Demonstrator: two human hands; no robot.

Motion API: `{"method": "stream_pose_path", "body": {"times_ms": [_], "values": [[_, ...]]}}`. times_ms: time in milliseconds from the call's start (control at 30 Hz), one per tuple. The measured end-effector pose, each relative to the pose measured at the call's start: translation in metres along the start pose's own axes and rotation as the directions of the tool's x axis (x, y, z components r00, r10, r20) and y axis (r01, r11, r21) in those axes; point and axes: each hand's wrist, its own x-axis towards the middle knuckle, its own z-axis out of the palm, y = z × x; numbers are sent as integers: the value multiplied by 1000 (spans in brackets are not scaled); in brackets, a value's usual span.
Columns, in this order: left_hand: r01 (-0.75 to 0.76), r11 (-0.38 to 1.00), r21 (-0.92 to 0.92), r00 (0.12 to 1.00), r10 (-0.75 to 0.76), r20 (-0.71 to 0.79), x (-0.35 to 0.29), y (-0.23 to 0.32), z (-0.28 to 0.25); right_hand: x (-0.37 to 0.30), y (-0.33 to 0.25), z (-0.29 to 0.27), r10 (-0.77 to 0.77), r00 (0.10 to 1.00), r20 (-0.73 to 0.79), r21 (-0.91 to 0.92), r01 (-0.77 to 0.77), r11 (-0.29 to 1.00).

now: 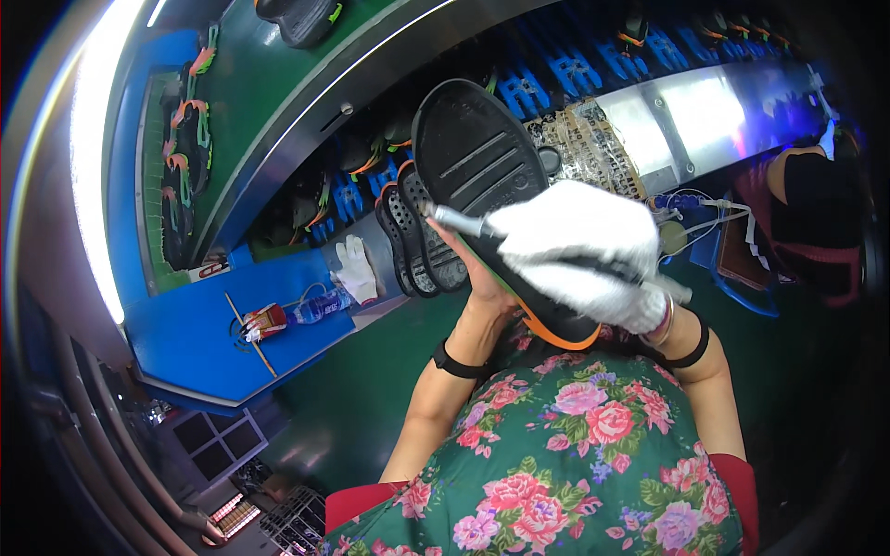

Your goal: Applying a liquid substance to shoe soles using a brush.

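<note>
Tilted in front of my chest is a black shoe sole [477, 139] with grooves across it and an orange edge at its near end. My bare left hand [487, 278] grips it from beneath and along its left side, with most of the fingers hidden. Over the middle of the sole is my right hand [579, 250], in a white glove blurred by motion. It is closed round a pale, rod-like tool [459, 222], whose dark tip points left toward the sole's edge. Whether the tip touches the sole I cannot tell. Just beyond, more black soles [400, 232] with holes stand together.
At the left, a blue table [195, 343] carries a thin stick [250, 335], a red packet [265, 322] and a plastic bottle [322, 307]. A white glove [354, 269] lies nearby. Behind runs a metal ledge [663, 111], with blue racks [575, 72] of shoe parts. Another person [816, 213] is at the right.
</note>
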Motion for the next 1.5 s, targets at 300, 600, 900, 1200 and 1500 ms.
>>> {"method": "stream_pose_path", "body": {"times_ms": [300,600,900,1200,1500], "values": [[8,959,284,943,87,-321,6,13,28,-8,8,-1,-103,990,94,-1,104,995],[-49,994,97,996,56,-65,14,17,26,-25,18,3,-54,993,105,52,48,997],[55,998,-29,998,-55,-11,21,22,42,-30,13,8,-166,979,121,-181,186,966],[58,992,108,981,-76,177,34,32,27,-33,11,-5,-110,980,166,-193,142,971],[-12,995,103,969,-14,248,45,40,28,-38,12,-8,-56,991,121,-57,63,996]]}}
